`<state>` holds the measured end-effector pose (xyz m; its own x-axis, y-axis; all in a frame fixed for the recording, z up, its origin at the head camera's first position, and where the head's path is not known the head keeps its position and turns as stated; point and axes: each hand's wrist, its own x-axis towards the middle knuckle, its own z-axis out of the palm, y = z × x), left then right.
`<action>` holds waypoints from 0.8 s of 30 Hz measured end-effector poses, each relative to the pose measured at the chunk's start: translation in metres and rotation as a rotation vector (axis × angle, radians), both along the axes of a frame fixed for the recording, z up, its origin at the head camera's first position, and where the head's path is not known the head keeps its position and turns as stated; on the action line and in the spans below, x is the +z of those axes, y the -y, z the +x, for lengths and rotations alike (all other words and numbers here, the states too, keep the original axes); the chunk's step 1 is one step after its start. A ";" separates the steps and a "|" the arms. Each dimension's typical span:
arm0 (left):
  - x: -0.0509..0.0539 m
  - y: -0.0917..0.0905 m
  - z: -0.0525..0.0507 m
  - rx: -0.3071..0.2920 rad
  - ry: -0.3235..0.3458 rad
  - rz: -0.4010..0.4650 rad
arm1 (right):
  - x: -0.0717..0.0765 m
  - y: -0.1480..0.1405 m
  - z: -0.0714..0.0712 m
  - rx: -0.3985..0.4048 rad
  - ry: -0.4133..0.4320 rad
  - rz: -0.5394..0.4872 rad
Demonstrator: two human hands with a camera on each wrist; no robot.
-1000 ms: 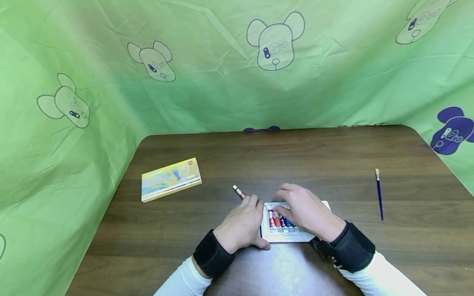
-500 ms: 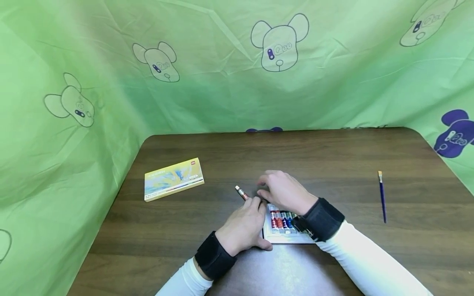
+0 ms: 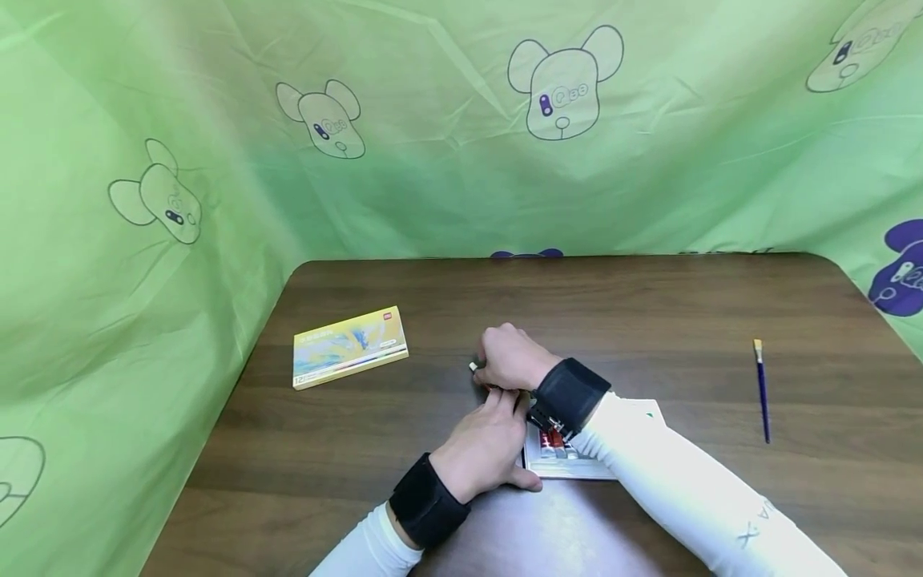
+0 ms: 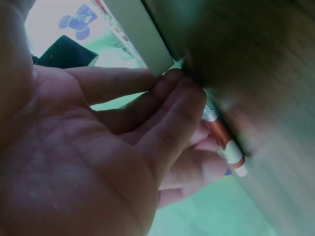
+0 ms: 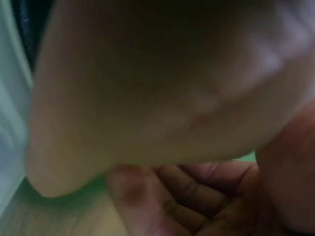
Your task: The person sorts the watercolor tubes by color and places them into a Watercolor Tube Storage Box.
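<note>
My right hand curls at the red-and-white tube by the tray's far left corner; pinching or not, I can't tell. My left hand, fingers loose, lies along the tray's left side. Farther left lies a yellow box.

A creased green cloth hangs along the far side and continues left and right, printed with outlined animal heads; a solid purple head shows at right. The brown wood-grain table has rounded far corners. Pale glare lights its near middle.
</note>
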<state>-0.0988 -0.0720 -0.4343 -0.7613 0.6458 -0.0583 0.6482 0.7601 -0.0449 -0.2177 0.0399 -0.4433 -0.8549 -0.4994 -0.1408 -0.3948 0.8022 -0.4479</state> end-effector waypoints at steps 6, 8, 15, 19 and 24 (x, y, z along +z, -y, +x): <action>-0.001 -0.001 -0.001 -0.004 -0.012 -0.006 | -0.006 0.001 -0.007 -0.028 0.030 0.100; -0.001 -0.001 -0.001 -0.003 -0.009 -0.008 | -0.005 0.001 -0.005 -0.018 0.037 0.087; -0.001 -0.001 -0.001 0.008 0.020 0.013 | -0.041 -0.003 -0.023 0.022 0.003 0.108; 0.000 -0.001 -0.001 0.019 0.033 0.037 | -0.007 -0.005 -0.007 -0.011 0.005 0.138; 0.001 0.000 -0.002 0.031 0.054 0.076 | 0.008 -0.014 -0.004 -0.058 0.014 0.164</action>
